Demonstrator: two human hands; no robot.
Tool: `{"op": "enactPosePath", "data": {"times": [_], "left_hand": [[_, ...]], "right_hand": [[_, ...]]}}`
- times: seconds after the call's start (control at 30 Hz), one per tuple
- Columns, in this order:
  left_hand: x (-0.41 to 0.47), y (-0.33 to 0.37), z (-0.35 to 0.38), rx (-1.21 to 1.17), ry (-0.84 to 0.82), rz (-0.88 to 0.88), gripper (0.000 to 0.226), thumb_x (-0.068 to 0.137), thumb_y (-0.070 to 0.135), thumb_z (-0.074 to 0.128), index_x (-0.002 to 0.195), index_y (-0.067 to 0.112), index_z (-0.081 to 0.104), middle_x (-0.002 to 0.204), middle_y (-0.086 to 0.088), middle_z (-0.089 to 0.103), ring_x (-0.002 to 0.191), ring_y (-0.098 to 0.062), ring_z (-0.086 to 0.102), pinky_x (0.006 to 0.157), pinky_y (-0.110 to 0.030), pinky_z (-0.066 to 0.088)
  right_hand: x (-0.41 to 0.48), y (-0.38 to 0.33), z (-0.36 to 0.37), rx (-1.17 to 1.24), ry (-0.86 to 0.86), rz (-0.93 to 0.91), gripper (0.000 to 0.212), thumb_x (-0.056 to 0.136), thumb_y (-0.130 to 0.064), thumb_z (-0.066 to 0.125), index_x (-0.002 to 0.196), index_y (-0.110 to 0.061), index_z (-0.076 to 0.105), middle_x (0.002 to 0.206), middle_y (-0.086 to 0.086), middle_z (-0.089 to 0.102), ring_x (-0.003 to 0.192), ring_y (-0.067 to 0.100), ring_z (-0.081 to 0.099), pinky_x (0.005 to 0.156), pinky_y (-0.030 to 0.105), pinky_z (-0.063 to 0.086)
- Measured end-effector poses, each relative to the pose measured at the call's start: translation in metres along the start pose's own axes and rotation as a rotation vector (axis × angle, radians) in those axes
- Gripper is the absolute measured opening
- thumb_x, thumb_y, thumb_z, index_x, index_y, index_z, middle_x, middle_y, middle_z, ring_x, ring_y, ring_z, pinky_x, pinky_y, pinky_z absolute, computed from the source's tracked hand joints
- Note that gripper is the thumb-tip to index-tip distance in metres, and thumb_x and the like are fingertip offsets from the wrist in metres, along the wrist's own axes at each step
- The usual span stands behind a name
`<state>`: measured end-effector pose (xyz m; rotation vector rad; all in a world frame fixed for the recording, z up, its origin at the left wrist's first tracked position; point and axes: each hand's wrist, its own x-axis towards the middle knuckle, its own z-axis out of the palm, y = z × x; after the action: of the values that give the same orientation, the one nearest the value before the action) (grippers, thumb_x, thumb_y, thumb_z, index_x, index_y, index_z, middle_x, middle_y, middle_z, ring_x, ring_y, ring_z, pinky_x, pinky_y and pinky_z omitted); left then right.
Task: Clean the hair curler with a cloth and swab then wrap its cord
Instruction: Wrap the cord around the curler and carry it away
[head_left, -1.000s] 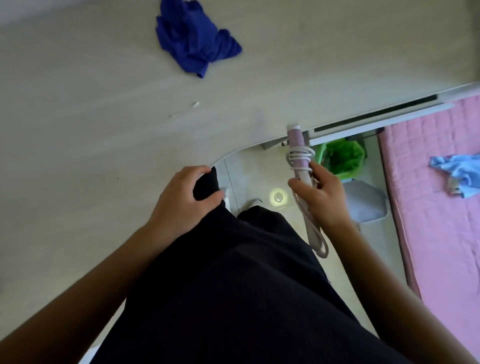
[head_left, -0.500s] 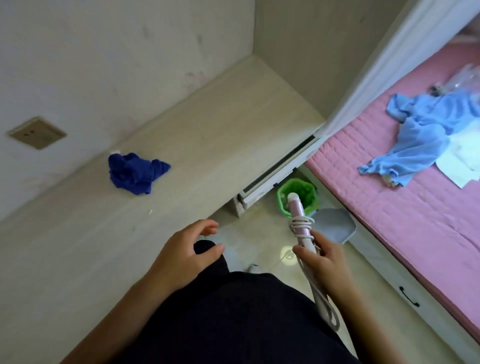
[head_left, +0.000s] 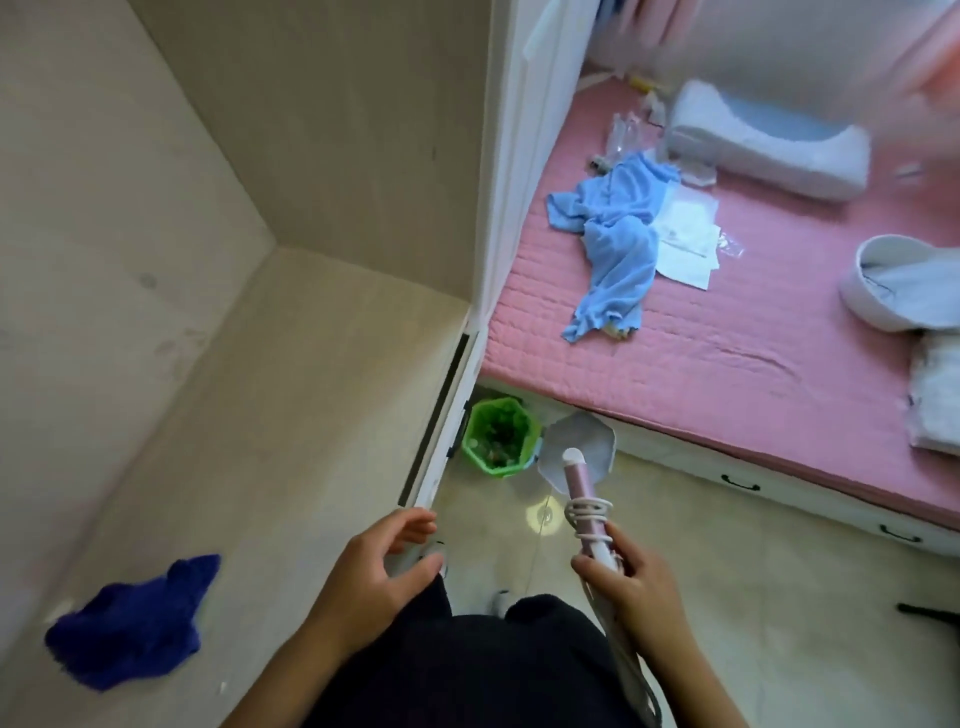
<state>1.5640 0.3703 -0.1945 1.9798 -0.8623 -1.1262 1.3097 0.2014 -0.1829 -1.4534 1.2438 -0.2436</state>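
My right hand (head_left: 631, 584) grips the handle of the pink and white hair curler (head_left: 582, 488), which points up and away over the floor. Its white cord (head_left: 588, 510) is looped a few times round the barrel, and the rest hangs down past my wrist. My left hand (head_left: 376, 577) hovers above my dark trouser leg with fingers loosely spread, holding nothing. A crumpled dark blue cloth (head_left: 130, 626) lies on the pale desk (head_left: 260, 415) at the lower left. No swab is visible.
A green bin (head_left: 498, 434) stands on the floor by the desk's edge, with a grey lid beside it. A bed with a pink cover (head_left: 701, 353) fills the right, holding a light blue cloth (head_left: 613, 244), papers and white pillows. Tiled floor lies ahead.
The view has swung up and to the right, bringing the bed into sight. My left hand has lifted off my leg and opened. My right hand keeps hold of the curler.
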Motion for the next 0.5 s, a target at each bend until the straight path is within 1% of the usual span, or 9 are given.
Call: {"op": "enactPosePath", "data": {"times": [0.03,0.1,0.13,0.2,0.27,0.33,0.43,0.5], "left_hand": [[0.005,-0.001,-0.004,0.006,-0.032,0.016,0.043,0.083,0.054,0.069,0.124,0.042,0.063,0.118,0.024,0.070,0.114,-0.001,0.065,0.097,-0.026,0.052],[0.020,0.003,-0.015,0.006,-0.077,0.053,0.044,0.083,0.053,0.069,0.125,0.042,0.063,0.120,0.023,0.069,0.115,-0.003,0.065,0.097,-0.027,0.052],[0.032,0.007,-0.021,0.007,-0.098,0.077,0.045,0.082,0.053,0.069,0.126,0.042,0.062,0.121,0.023,0.068,0.115,-0.004,0.065,0.097,-0.027,0.052],[0.057,0.016,-0.026,0.019,-0.157,0.132,0.049,0.082,0.054,0.070,0.129,0.043,0.060,0.122,0.023,0.066,0.116,-0.005,0.064,0.095,-0.025,0.051],[0.070,0.022,-0.016,0.041,-0.245,0.176,0.054,0.081,0.056,0.070,0.133,0.044,0.056,0.125,0.023,0.063,0.118,-0.003,0.061,0.094,-0.023,0.049],[0.071,0.031,0.002,0.052,-0.334,0.205,0.058,0.081,0.058,0.069,0.136,0.046,0.053,0.128,0.026,0.060,0.121,0.002,0.057,0.094,-0.024,0.048],[0.085,0.054,0.026,0.051,-0.431,0.287,0.058,0.081,0.055,0.068,0.137,0.046,0.052,0.138,0.026,0.054,0.130,0.002,0.051,0.102,-0.026,0.043],[0.098,0.078,0.046,0.064,-0.493,0.329,0.062,0.081,0.054,0.066,0.140,0.046,0.050,0.145,0.029,0.049,0.134,0.003,0.047,0.106,-0.027,0.039]], "right_hand": [[-0.002,-0.004,0.005,0.041,0.018,0.005,0.028,0.070,-0.031,0.075,0.097,-0.041,0.078,0.071,0.011,0.066,0.060,0.013,0.051,0.056,0.022,0.039],[-0.002,-0.016,0.015,0.099,0.060,0.003,0.029,0.072,-0.030,0.076,0.099,-0.038,0.078,0.070,0.004,0.063,0.060,0.011,0.050,0.055,0.020,0.039],[-0.001,-0.022,0.018,0.120,0.092,0.002,0.027,0.073,-0.030,0.076,0.099,-0.034,0.078,0.070,0.004,0.062,0.060,0.011,0.050,0.056,0.020,0.039],[-0.003,-0.022,0.017,0.145,0.182,0.029,0.021,0.075,-0.029,0.076,0.095,-0.028,0.076,0.071,0.011,0.060,0.062,0.012,0.050,0.057,0.022,0.039],[-0.022,-0.007,0.008,0.174,0.296,0.101,0.020,0.075,-0.030,0.074,0.094,-0.030,0.076,0.070,0.011,0.058,0.062,0.014,0.049,0.059,0.027,0.040],[-0.049,0.012,-0.003,0.193,0.407,0.178,0.024,0.074,-0.033,0.073,0.097,-0.035,0.076,0.071,0.012,0.060,0.062,0.014,0.051,0.059,0.029,0.042],[-0.075,0.032,-0.018,0.256,0.545,0.251,0.029,0.073,-0.038,0.074,0.101,-0.038,0.076,0.077,0.011,0.067,0.063,0.012,0.056,0.059,0.025,0.047],[-0.082,0.043,-0.031,0.303,0.621,0.261,0.029,0.077,-0.035,0.075,0.104,-0.041,0.076,0.081,0.010,0.069,0.065,0.011,0.058,0.062,0.026,0.049]]}}
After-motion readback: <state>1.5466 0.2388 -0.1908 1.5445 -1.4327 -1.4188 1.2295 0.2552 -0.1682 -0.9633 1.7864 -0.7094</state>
